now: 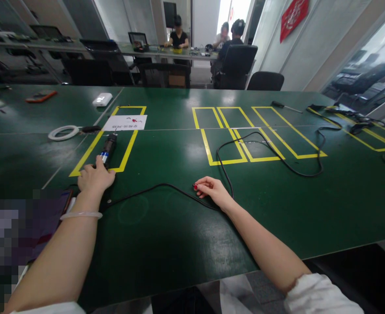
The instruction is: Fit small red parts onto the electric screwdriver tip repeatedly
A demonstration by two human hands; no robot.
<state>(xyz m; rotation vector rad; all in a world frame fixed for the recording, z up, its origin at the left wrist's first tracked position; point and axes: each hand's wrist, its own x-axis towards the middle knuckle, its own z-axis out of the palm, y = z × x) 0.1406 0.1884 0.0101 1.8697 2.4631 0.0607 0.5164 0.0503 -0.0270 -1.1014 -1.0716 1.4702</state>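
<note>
My left hand [96, 176] is closed over the near end of a corded electric screwdriver [109, 146], black with a blue band, lying inside a yellow taped rectangle. Its index finger stretches along the body; the part under the palm is hidden. A white paper card [120, 123] with writing and small red and dark pieces lies just beyond the tool's tip. My right hand [214, 190] pinches a small red object [195, 187] between thumb and fingertips, above the green table; its kind is too small to make out. A black cable [166, 185] passes beneath that hand.
Yellow tape outlines [228, 162] mark the table. A screwdriver [286, 107] lies at the back right, near bundled cables [352, 117]. A white cable coil [63, 133], a white box [102, 100] and an orange-edged tool [42, 96] lie left. People sit at a far desk.
</note>
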